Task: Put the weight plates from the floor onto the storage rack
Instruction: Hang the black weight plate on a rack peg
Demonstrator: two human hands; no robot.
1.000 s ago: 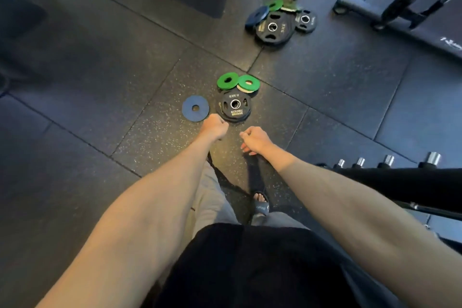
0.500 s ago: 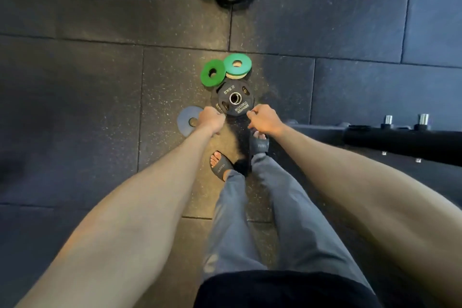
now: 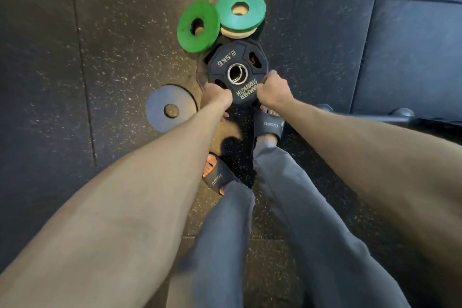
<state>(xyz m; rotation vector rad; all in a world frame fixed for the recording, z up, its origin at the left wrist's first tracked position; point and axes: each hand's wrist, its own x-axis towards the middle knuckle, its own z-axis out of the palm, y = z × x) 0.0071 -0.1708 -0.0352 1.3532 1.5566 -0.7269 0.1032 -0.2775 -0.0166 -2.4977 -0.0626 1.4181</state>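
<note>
A: Where's the black plate [image 3: 241, 85] now?

B: On the floor [image 3: 100, 45], just ahead of the person's toes. Both hands are clamped on its near edge, the left hand [image 3: 217, 97] at a grip slot and the right hand [image 3: 273, 91] curled over the rim. I can't tell if it has lifted yet.

A: How should the lift go?

B: I'd hook the fingers fully through the slots, tip the near edge up first, then raise it level and close to the body. Bare toes in open slides [image 3: 270, 125] sit just beside it, so a slip would hurt.

A: What else could go wrong?

B: One green plate [image 3: 190, 40] overlaps its far edge and might slide off. A second green plate [image 3: 252, 17] rests on a pale plate [image 3: 237, 32] behind it. A blue-grey plate [image 3: 160, 107] lies near the left hand.

A: And the rack?

B: Probably the dark bar [image 3: 425, 120] at the right, but too little shows.

A: Any writing?

B: The plate's raised letters read "2.5KG" and "HAMMER STRENGTH", with the first letter partly covered. The slides look like "UOFU", uncertainly.
</note>
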